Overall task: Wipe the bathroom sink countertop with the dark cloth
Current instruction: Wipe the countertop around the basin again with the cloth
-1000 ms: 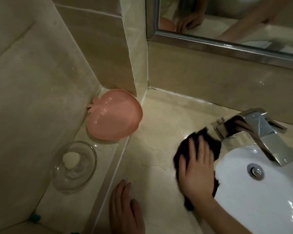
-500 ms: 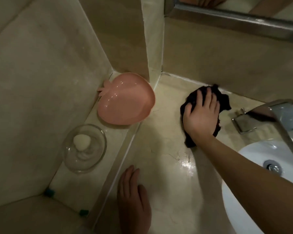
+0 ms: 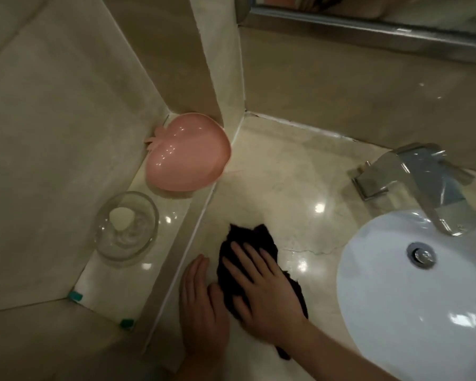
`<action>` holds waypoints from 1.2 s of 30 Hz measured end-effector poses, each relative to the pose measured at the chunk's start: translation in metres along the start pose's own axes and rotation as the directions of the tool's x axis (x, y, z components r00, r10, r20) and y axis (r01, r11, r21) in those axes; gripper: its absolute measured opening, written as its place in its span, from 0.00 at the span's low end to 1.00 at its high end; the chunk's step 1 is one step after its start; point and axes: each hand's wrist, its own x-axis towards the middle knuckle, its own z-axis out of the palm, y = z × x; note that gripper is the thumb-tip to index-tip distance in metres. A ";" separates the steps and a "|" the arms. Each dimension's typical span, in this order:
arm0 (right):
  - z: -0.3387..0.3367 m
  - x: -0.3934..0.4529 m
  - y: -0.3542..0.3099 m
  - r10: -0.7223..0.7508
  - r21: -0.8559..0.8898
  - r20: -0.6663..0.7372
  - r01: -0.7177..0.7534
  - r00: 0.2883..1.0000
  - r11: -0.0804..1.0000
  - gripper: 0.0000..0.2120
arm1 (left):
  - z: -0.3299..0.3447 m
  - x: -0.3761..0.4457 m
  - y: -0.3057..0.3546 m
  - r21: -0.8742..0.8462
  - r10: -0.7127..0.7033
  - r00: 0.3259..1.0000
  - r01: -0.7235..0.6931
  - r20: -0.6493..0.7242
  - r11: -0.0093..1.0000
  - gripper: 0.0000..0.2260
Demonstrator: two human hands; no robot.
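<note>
Beige marble-look tiled walls (image 3: 52, 133) meet at a projecting corner pillar (image 3: 217, 64); a metal-framed mirror (image 3: 368, 31) hangs along the back wall, and overhead light glints off the glossy stone

Glossy marble countertop (image 3: 300, 188) — dark cloth (image 3: 248, 243) lies flat on it; beside, seemingly lower, a ledge (image 3: 173, 215).

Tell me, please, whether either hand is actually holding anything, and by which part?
Nothing is gripped: the right hand presses flat on the dark cloth, covering its near half; the left hand rests on the countertop.
</note>
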 end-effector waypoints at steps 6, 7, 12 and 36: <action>-0.039 0.015 0.106 0.420 0.034 -0.173 -0.421 0.891 0.906 0.28 | -0.001 0.001 0.000 0.001 -0.011 0.999 0.011 0.032 1.000 0.20; -0.044 0.024 0.118 0.512 0.043 -0.213 -0.516 0.832 0.856 0.28 | -0.003 0.001 0.001 -0.010 -0.015 0.999 0.015 0.034 1.000 0.20; -0.033 0.036 0.098 0.675 0.063 -0.280 -0.688 0.683 0.722 0.29 | -0.003 -0.001 0.001 -0.044 -0.011 0.999 0.013 0.037 0.999 0.20; 0.024 -0.010 -0.065 0.642 0.043 -0.248 -0.654 0.725 0.755 0.29 | -0.048 -0.044 -0.073 -0.152 0.213 0.976 -0.217 -0.042 0.964 0.20</action>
